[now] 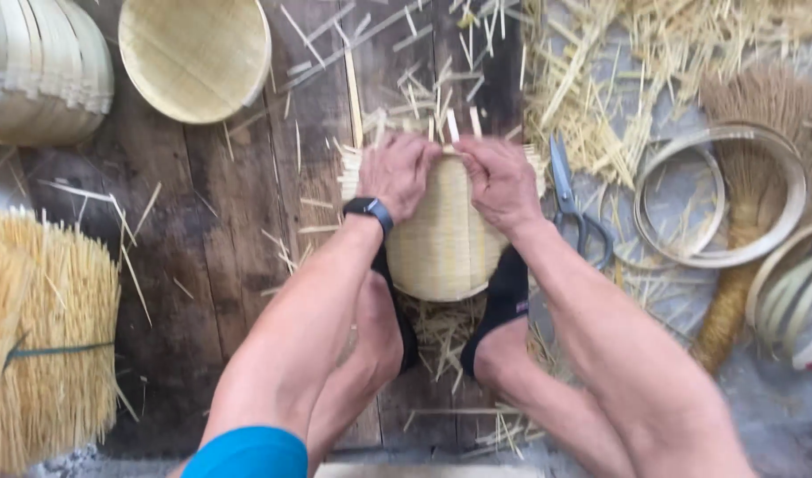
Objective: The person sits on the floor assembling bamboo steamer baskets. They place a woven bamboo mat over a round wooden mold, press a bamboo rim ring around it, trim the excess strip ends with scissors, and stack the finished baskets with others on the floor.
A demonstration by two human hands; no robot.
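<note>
Both hands weaving on a round bamboo mat

Left hand point(397, 173) and right hand point(497, 181) pinch strips at the woven mat point(441, 243) top edge; scissors point(567, 199) lie just right.

The carrying surface is a floor of dark wooden planks point(220, 230), which adjoins a grey surface point(778, 407) on the right; both are littered with loose bamboo slivers point(583, 97). On the planks lie a round woven basket point(195, 55) at the top, a stack of bent bamboo strips point(43, 71) at the top left, a tied bundle of thin sticks point(47, 354) at the left edge, and a partly woven basket point(441, 239) at the centre. On the grey surface lie a pair of scissors point(567, 199), a bamboo hoop point(720, 195) resting over a straw broom point(751, 221), and further hoops point(796, 301) at the right edge.
</note>
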